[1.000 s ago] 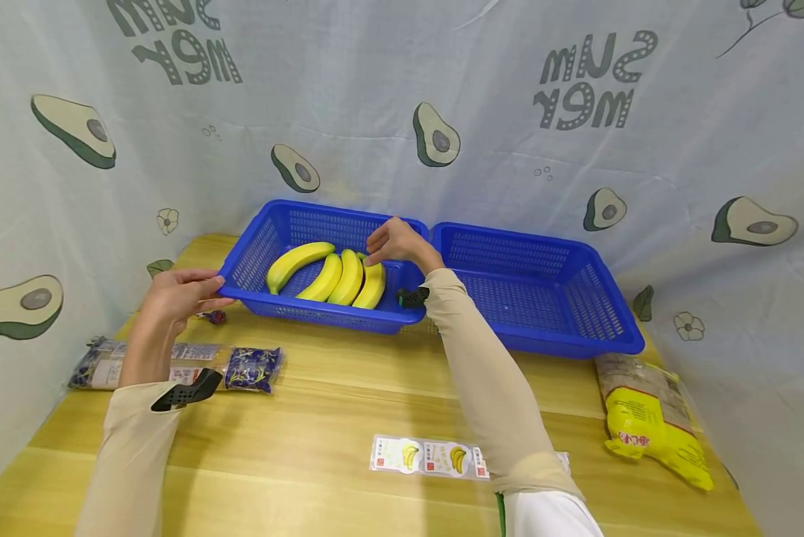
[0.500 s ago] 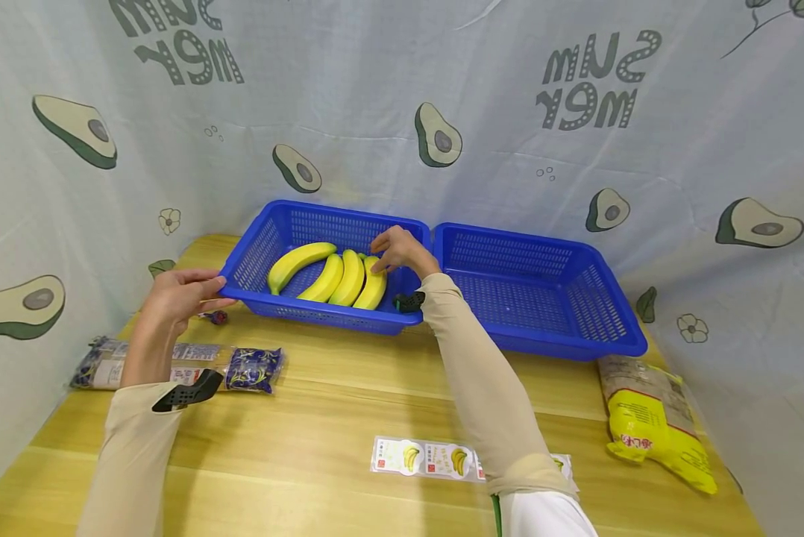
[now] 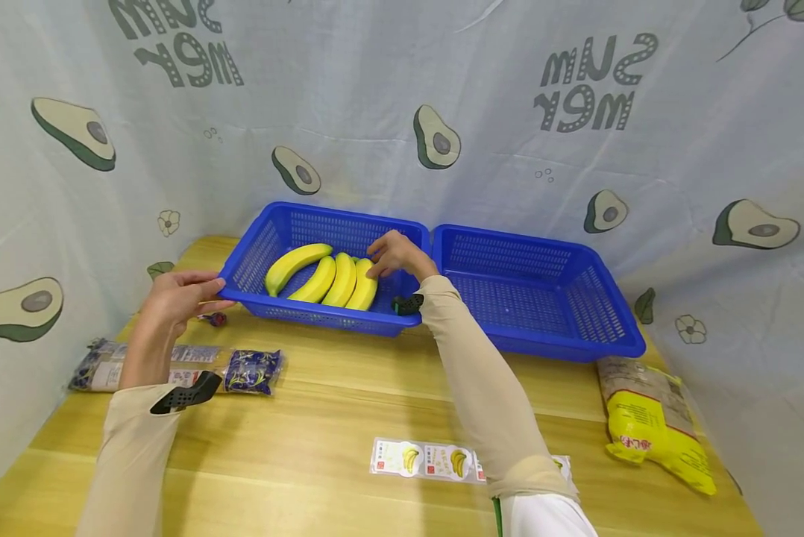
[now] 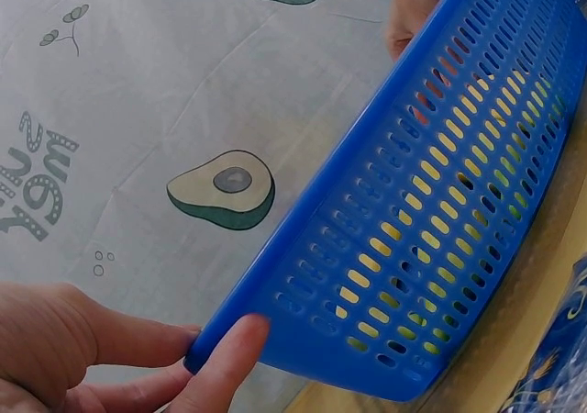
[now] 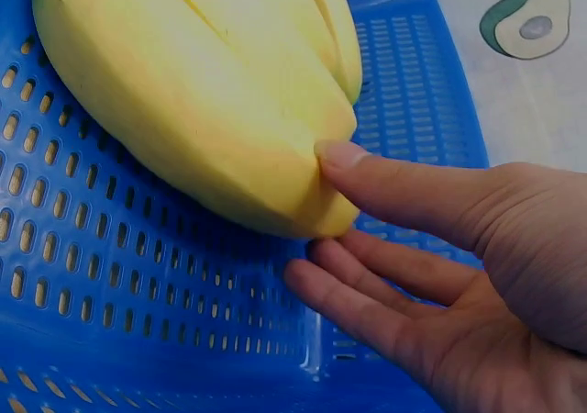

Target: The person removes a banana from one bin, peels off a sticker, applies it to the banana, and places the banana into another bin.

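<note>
My left hand [image 3: 178, 297] pinches the front left corner of a blue plastic basket [image 3: 335, 317], its thumb and fingers on either side of the rim [image 4: 275, 248]. Inside the basket several yellow bananas lie close together, with one banana [image 3: 297, 265] lying at a slant on their left. My right hand [image 3: 402, 255] reaches into the basket from the right. It holds the end of the rightmost banana [image 5: 211, 147], thumb on top and fingertips at its lower edge. That banana rests on the basket floor against its neighbours.
A second blue basket [image 3: 529, 298] stands to the right, close beside the first. A strip of banana stickers [image 3: 429, 460] lies in front, partly under the right sleeve. Plastic packages lie at left [image 3: 250, 371] and right [image 3: 650, 425]. A printed curtain [image 3: 362, 89] hangs behind.
My right hand has come down onto the rightmost banana. The three bananas on the right have shifted slightly left. My left hand has stayed on the basket corner.
</note>
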A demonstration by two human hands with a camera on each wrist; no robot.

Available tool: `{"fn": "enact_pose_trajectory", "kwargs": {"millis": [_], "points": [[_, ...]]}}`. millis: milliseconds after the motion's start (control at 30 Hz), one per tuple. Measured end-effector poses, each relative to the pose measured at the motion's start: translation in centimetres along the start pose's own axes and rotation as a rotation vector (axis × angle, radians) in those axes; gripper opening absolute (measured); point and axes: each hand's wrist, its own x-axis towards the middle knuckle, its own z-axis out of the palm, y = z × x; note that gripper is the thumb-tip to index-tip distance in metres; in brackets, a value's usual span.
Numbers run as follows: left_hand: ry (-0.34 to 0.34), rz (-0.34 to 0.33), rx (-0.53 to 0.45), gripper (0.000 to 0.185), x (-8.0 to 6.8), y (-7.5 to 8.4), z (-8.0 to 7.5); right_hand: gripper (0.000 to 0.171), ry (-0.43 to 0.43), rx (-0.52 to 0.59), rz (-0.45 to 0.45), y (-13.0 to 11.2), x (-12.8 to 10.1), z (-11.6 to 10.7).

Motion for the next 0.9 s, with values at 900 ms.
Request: {"fn": "enact_pose_trajectory", "kwargs": {"millis": [900], "points": [[-0.012, 0.007, 0.0, 0.058, -0.29, -0.09, -0.06, 0.059, -0.037, 0.25, 0.014, -0.39, -0.26, -0.56]]}}
